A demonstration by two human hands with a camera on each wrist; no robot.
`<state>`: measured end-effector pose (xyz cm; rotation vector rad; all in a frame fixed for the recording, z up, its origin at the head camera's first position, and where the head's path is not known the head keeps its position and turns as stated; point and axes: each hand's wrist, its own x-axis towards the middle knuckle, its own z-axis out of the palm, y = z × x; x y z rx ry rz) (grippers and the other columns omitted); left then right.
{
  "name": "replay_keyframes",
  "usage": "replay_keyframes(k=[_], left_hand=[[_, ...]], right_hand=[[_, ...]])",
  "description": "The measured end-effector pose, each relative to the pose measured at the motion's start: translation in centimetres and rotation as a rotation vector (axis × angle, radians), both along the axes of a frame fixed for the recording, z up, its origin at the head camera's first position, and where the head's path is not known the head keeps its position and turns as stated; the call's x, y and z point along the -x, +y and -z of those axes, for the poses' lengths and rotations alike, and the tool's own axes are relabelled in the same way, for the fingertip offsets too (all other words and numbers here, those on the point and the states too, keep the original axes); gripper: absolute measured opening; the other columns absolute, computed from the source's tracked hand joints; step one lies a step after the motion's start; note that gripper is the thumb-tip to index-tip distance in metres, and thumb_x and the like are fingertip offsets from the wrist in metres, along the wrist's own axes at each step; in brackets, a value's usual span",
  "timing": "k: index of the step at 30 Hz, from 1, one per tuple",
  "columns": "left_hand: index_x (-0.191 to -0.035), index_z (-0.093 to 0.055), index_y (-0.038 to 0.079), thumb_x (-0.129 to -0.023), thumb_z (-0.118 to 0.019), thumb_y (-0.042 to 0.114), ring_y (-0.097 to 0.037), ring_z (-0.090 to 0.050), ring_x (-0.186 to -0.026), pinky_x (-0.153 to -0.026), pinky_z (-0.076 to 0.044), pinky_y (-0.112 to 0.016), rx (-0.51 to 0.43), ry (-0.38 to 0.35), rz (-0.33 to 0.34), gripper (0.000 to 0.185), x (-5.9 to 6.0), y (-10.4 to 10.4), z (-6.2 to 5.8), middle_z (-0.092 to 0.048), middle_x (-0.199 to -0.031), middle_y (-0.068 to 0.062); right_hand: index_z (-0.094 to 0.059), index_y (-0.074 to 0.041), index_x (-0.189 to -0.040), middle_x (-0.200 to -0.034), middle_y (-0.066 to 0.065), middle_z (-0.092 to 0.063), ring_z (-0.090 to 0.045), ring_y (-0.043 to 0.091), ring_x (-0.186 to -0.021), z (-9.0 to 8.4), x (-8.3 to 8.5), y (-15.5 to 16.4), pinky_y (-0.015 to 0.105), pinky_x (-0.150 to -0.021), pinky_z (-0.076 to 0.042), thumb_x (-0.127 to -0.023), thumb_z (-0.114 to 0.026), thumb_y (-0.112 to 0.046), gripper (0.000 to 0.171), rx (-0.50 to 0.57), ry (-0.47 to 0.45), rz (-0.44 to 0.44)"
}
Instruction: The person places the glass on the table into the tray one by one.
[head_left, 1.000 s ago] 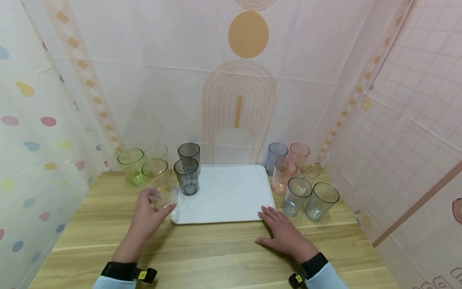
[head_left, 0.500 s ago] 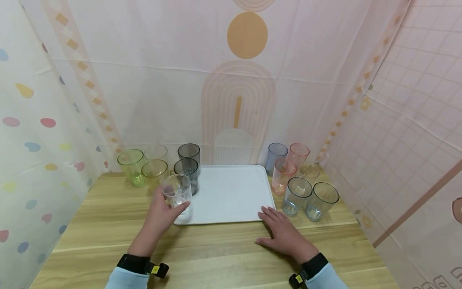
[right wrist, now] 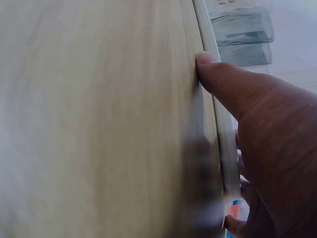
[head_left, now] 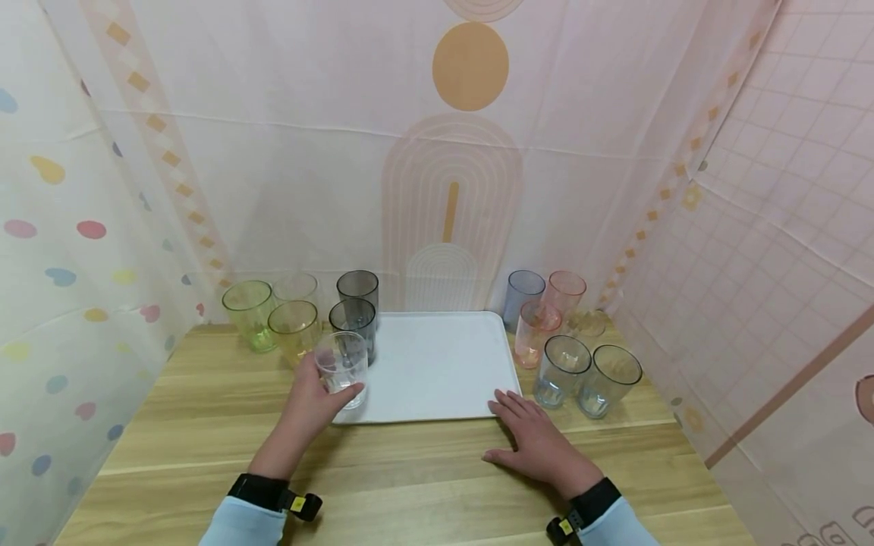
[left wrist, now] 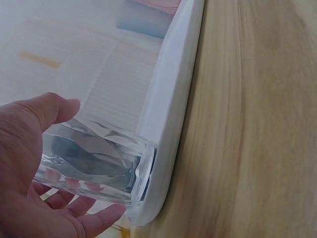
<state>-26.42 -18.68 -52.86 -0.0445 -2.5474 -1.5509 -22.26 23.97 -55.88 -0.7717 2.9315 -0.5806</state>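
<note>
Clear faceted tumbler gripped by left hand over smooth white tray; right hand flat, empty.

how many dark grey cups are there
2. Both stand left of the white tray: the rear grey cup by the backdrop, the front grey cup just behind the clear cup in the left hand. None seems hidden.
</note>
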Motion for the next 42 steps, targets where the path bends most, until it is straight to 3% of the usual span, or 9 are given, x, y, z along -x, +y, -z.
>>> replay_keyframes(k=[11,19,28,34,42], left_hand=[[-0.157,-0.032,-0.01,-0.092,-0.092,0.021,-0.046,-0.045,-0.146,-0.125,-0.039,-0.063,0.034,-0.022,-0.002,0.093,0.0,0.2,0.0,-0.044,-0.152,-0.031],[-0.158,-0.031,-0.008,-0.093,-0.092,0.025,-0.047,-0.045,-0.147,-0.124,-0.04,-0.064,0.041,-0.054,-0.001,0.095,-0.3,0.2,-0.1,-0.042,-0.154,-0.031],[-0.166,-0.023,-0.008,-0.092,-0.093,0.038,-0.054,-0.042,-0.151,-0.125,-0.037,-0.067,0.069,-0.037,0.051,0.111,-0.5,-0.9,0.2,-0.038,-0.162,-0.034],[-0.164,-0.033,-0.009,-0.09,-0.096,0.039,-0.055,-0.042,-0.149,-0.124,-0.034,-0.072,0.222,0.023,0.125,0.108,-1.0,-2.5,0.3,-0.043,-0.16,-0.036],[-0.17,-0.026,-0.009,-0.088,-0.089,0.064,-0.063,-0.032,-0.155,-0.124,-0.031,-0.074,0.535,-0.044,0.272,0.126,-0.9,-3.9,1.1,-0.029,-0.171,-0.04]], right_hand=[[-0.05,-0.009,-0.166,-0.176,0.014,-0.039,-0.031,0.041,-0.164,-0.1,-0.1,0.0,0.067,-0.13,-0.027,-0.098,-0.079,-0.061,0.091,0.013,0.001,-0.006],[-0.051,-0.01,-0.166,-0.176,0.013,-0.039,-0.031,0.041,-0.164,0.0,0.0,0.0,0.068,-0.129,-0.027,-0.097,-0.079,-0.063,0.091,0.016,-0.004,-0.001],[-0.051,-0.011,-0.165,-0.177,0.013,-0.039,-0.031,0.041,-0.164,0.1,0.0,0.0,0.069,-0.129,-0.028,-0.097,-0.078,-0.064,0.091,0.008,-0.005,-0.003],[-0.051,-0.01,-0.165,-0.176,0.014,-0.039,-0.032,0.042,-0.164,0.0,0.0,-0.1,0.069,-0.129,-0.028,-0.097,-0.079,-0.063,0.091,0.016,-0.007,-0.008],[-0.051,-0.011,-0.166,-0.177,0.012,-0.039,-0.031,0.041,-0.164,0.3,0.1,0.0,0.068,-0.129,-0.028,-0.098,-0.078,-0.064,0.09,0.004,0.002,-0.005]])
